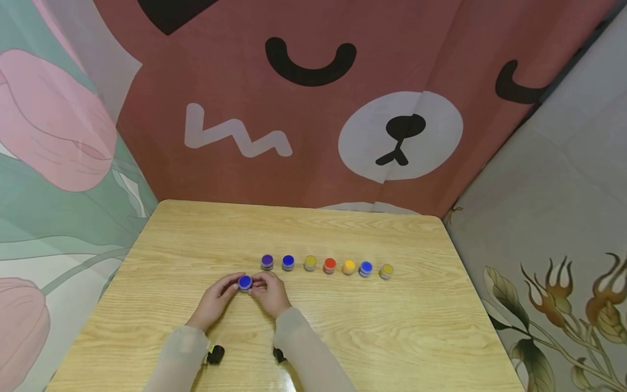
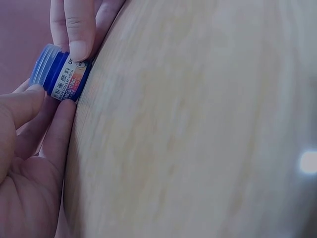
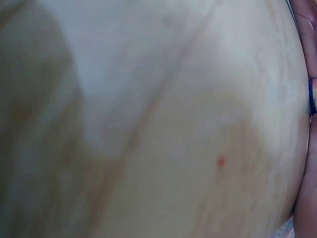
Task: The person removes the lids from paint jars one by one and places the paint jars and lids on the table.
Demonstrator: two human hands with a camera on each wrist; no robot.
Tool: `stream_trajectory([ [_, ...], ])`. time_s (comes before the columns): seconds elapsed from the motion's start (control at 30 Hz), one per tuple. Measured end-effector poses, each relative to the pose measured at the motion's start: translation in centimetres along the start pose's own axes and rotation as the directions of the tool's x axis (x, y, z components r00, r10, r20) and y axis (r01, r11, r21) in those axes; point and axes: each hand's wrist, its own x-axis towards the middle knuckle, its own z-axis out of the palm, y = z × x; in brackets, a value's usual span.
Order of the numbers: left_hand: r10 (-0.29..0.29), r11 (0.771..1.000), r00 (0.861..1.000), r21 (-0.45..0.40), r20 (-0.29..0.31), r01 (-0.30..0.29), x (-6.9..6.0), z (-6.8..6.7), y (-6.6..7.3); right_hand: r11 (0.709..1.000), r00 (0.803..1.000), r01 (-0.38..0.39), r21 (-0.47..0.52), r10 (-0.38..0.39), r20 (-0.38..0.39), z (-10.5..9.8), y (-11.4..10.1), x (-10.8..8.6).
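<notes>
A small blue paint jar (image 1: 245,282) with a clear lid stands on the table between both hands. The left hand (image 1: 215,299) pinches it from the left; its thumb is at the lid and a finger lies low on the side in the left wrist view. From the other side, the fingertips of the right hand (image 1: 271,294) grip the same paint jar (image 2: 62,74), one of them on its printed label. Only a sliver of the jar (image 3: 313,94) shows at the right edge of the right wrist view.
Behind the hands runs a row of similar jars: purple (image 1: 266,262), blue (image 1: 288,263), olive (image 1: 310,263), red (image 1: 330,265), orange-yellow (image 1: 348,267), lighter blue (image 1: 365,268) and another olive one (image 1: 386,271). The wooden table (image 1: 416,326) meets a patterned curtain (image 1: 313,179) at the back.
</notes>
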Motion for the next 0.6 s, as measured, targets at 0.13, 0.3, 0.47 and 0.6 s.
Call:
stream_trajectory([
  [0.13,-0.013,1.0,1.0,-0.002,0.008,0.013,-0.02,-0.05,-0.07,1.0,1.0,0.002,0.005,-0.002,-0.001,0.02,0.07,0.01],
  [0.3,-0.021,0.999,1.0,-0.026,0.005,0.021,-0.02,-0.01,-0.09,1.0,1.0,0.008,0.007,-0.008,-0.001,0.06,0.31,0.02],
  [0.47,-0.009,0.996,1.0,-0.086,-0.005,0.008,-0.02,0.16,-0.09,1.0,1.0,0.012,-0.005,-0.012,0.002,0.05,0.51,0.0],
  [0.6,-0.009,0.994,1.0,-0.112,-0.015,0.007,-0.06,0.18,-0.15,1.0,1.0,0.019,-0.018,-0.019,0.001,0.07,0.54,0.03],
])
